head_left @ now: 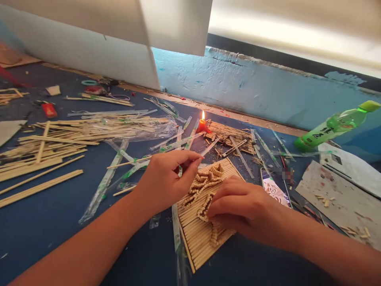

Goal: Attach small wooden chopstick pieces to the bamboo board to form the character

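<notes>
My left hand [171,176] is above the left side of a panel of chopsticks [190,238] laid side by side. Its thumb and forefinger are pinched together; what they hold, if anything, is too small to name. On the panel, short wooden stick pieces [205,184] stand in rows that form curving, raised outlines. Low over the right part of these outlines is my right hand [241,206], its fingers curled and close together. Its fingertips are partly hidden, and I cannot make out what is between them. Behind the panel burns a red candle [203,126].
Loose chopsticks [44,143] and clear wrappers [104,182] are spread on the left of the dark blue table. A second stick panel [230,137] lies beside the candle. To the right are a green bottle [330,129], a phone [275,188] and a sheet [330,194] with cut pieces.
</notes>
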`<state>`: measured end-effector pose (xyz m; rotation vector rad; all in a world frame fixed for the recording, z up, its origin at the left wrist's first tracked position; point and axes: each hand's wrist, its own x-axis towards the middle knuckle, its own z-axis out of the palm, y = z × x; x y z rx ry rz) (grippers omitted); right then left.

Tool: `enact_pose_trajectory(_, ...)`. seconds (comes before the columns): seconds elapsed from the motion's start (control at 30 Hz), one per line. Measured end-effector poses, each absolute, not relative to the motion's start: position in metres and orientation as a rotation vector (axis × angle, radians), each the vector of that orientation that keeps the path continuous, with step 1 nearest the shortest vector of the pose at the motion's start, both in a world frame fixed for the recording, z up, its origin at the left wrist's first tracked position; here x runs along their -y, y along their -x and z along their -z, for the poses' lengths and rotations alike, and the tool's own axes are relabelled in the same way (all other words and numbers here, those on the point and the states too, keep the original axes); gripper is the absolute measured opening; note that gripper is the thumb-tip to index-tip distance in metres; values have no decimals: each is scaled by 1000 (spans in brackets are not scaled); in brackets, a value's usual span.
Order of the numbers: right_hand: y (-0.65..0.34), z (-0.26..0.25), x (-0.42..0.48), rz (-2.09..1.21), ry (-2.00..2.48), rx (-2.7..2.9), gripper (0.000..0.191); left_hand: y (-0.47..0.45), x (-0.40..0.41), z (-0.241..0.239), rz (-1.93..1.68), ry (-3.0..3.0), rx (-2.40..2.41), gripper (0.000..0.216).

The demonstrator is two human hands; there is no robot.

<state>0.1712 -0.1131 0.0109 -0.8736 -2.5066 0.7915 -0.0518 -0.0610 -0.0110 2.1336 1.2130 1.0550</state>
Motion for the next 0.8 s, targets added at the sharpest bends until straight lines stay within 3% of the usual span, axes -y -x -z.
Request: enact_pose_trajectory(0.8,-165,-7,115,-579,786,2692,17,54,63,8,-997,-2152,-1223,17)
